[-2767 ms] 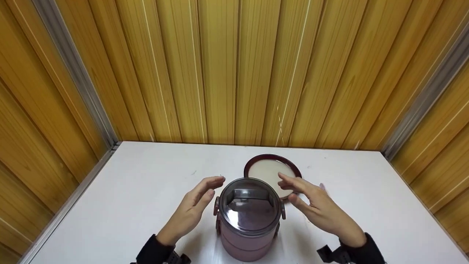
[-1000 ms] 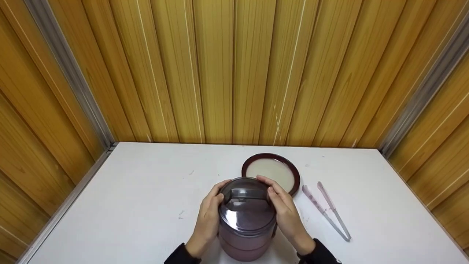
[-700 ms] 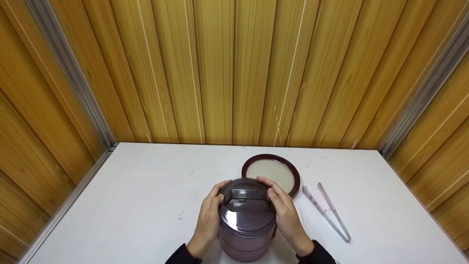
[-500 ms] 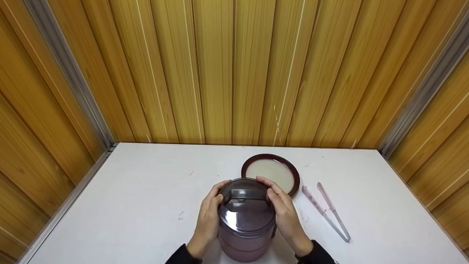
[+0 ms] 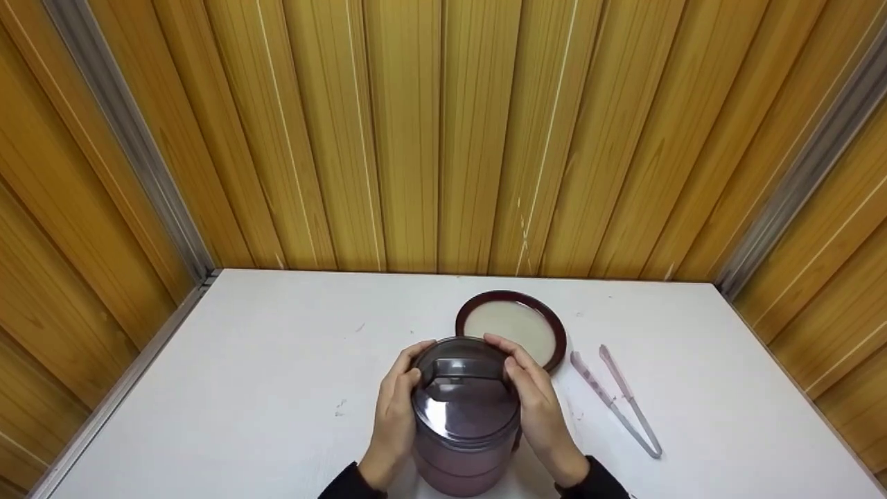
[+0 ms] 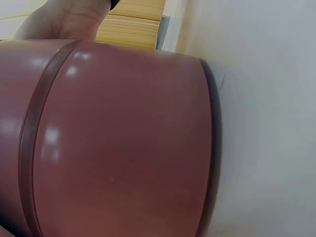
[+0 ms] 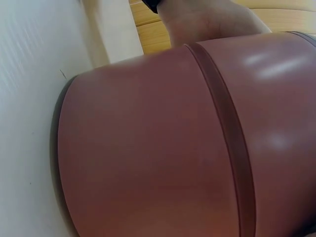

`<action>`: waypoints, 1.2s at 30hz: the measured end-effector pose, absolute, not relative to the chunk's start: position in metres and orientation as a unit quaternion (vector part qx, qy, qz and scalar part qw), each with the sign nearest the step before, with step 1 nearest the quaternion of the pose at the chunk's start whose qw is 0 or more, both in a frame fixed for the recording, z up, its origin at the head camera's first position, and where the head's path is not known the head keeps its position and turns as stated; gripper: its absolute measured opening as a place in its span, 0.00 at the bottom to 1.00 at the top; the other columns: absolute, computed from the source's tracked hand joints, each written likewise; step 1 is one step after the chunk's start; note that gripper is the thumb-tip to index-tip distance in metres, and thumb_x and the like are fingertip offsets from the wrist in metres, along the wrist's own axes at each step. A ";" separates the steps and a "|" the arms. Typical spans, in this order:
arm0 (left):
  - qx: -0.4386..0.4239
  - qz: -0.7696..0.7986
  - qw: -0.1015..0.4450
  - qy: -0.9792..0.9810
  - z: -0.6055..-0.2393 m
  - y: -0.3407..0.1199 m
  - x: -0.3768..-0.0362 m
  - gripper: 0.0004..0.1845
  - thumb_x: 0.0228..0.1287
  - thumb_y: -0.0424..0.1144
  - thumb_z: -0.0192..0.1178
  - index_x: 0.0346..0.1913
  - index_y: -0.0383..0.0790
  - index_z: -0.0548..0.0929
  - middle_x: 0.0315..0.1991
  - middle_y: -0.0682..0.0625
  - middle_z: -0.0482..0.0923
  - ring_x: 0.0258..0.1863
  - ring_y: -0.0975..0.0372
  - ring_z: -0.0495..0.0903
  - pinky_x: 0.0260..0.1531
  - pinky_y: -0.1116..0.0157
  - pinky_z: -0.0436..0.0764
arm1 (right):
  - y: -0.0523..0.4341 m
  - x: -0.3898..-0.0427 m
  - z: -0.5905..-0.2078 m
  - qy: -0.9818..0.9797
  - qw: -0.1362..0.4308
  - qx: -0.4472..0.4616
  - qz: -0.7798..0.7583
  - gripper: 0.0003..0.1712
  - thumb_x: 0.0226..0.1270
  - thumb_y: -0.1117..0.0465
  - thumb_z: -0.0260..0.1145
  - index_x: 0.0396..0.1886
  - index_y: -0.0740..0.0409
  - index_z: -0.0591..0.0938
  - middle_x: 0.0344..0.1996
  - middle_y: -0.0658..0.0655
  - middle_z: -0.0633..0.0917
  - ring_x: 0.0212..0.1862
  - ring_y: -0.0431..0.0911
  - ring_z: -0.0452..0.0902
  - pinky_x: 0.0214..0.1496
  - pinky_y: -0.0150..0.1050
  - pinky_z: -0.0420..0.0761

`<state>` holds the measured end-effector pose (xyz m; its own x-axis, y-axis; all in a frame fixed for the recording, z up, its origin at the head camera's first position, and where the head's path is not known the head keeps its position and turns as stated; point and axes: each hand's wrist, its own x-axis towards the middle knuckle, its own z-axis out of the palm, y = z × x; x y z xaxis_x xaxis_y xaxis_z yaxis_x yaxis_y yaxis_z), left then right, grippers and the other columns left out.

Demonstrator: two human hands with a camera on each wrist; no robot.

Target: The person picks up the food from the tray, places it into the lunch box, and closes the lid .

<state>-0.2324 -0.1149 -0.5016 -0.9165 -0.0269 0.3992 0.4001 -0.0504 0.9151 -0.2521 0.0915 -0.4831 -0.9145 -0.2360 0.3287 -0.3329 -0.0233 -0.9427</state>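
Observation:
A round, two-tier lunch box (image 5: 463, 468) in dusky pink stands upright on the white table, its base flat on the surface in both wrist views. Its dark see-through lid (image 5: 468, 409) has a folded-down handle (image 5: 463, 367) across the top. My left hand (image 5: 393, 419) grips the left side, thumb and fingers curved round the lid's edge. Opposite it, my right hand (image 5: 545, 419) holds the right side in the same way, thumb near the handle's end. The side clips are mostly hidden behind the hands.
Behind the lunch box, partly hidden by it, lies a cream plate with a dark red rim (image 5: 558, 329). To the right, tongs (image 5: 644, 430) with pinkish tips lie spread on the table (image 5: 263, 388). Wood-patterned panels (image 5: 409, 138) wall in the back and sides.
At first both hands hovered apart beside the lunch box; they have closed in and taken hold of its sides. The tongs, earlier hidden by the right hand, show. Over the last second little moves.

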 end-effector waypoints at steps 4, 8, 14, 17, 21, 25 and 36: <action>-0.142 -0.720 0.144 -0.664 -0.502 -0.114 -0.233 0.25 0.80 0.33 0.37 0.71 0.30 0.75 0.69 0.40 0.80 0.71 0.62 0.76 0.75 0.70 0.70 | 0.091 -0.250 -0.485 -0.692 0.037 0.195 0.694 0.26 0.89 0.62 0.41 0.76 0.64 0.74 0.74 0.60 0.78 0.76 0.38 0.72 0.77 0.26 0.69; -0.142 -0.725 0.142 -0.659 -0.503 -0.114 -0.233 0.25 0.80 0.34 0.37 0.71 0.30 0.75 0.68 0.39 0.80 0.70 0.62 0.77 0.74 0.70 0.71 | 0.090 -0.249 -0.486 -0.684 0.032 0.191 0.703 0.26 0.89 0.61 0.42 0.76 0.64 0.74 0.75 0.60 0.77 0.76 0.38 0.71 0.77 0.26 0.69; -0.135 -0.723 0.141 -0.663 -0.504 -0.113 -0.233 0.25 0.81 0.35 0.37 0.71 0.33 0.75 0.68 0.40 0.80 0.71 0.61 0.77 0.75 0.70 0.71 | 0.091 -0.249 -0.486 -0.684 0.036 0.185 0.705 0.26 0.89 0.61 0.42 0.76 0.64 0.75 0.75 0.59 0.78 0.77 0.38 0.71 0.78 0.26 0.69; -0.131 -0.719 0.144 -0.667 -0.504 -0.112 -0.233 0.25 0.82 0.36 0.37 0.72 0.34 0.76 0.69 0.41 0.80 0.73 0.61 0.76 0.76 0.70 0.70 | 0.092 -0.249 -0.485 -0.686 0.041 0.186 0.703 0.26 0.89 0.61 0.42 0.75 0.64 0.75 0.75 0.59 0.78 0.77 0.38 0.71 0.78 0.26 0.69; -0.129 -0.718 0.152 -0.667 -0.503 -0.111 -0.232 0.26 0.82 0.36 0.38 0.72 0.35 0.77 0.70 0.42 0.80 0.74 0.60 0.76 0.76 0.70 0.70 | 0.093 -0.250 -0.484 -0.692 0.045 0.192 0.695 0.26 0.89 0.62 0.42 0.75 0.66 0.74 0.75 0.60 0.78 0.77 0.37 0.71 0.78 0.26 0.68; -0.129 -0.719 0.150 -0.667 -0.503 -0.110 -0.231 0.26 0.82 0.36 0.37 0.73 0.35 0.76 0.71 0.42 0.80 0.75 0.58 0.76 0.76 0.70 0.70 | 0.094 -0.251 -0.483 -0.698 0.042 0.189 0.689 0.26 0.90 0.61 0.42 0.75 0.65 0.75 0.75 0.59 0.78 0.76 0.36 0.71 0.78 0.26 0.68; -0.120 -0.719 0.149 -0.668 -0.503 -0.111 -0.229 0.26 0.83 0.36 0.37 0.74 0.34 0.76 0.71 0.41 0.79 0.75 0.59 0.75 0.76 0.71 0.70 | 0.092 -0.252 -0.482 -0.696 0.034 0.195 0.691 0.26 0.90 0.61 0.41 0.75 0.65 0.75 0.73 0.60 0.79 0.76 0.39 0.72 0.77 0.26 0.69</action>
<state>-0.2293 -0.1114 -0.5029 -0.9266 -0.0543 0.3721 0.3751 -0.0627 0.9249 -0.2521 0.0923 -0.4821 -0.9220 -0.2239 0.3160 -0.3175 -0.0301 -0.9478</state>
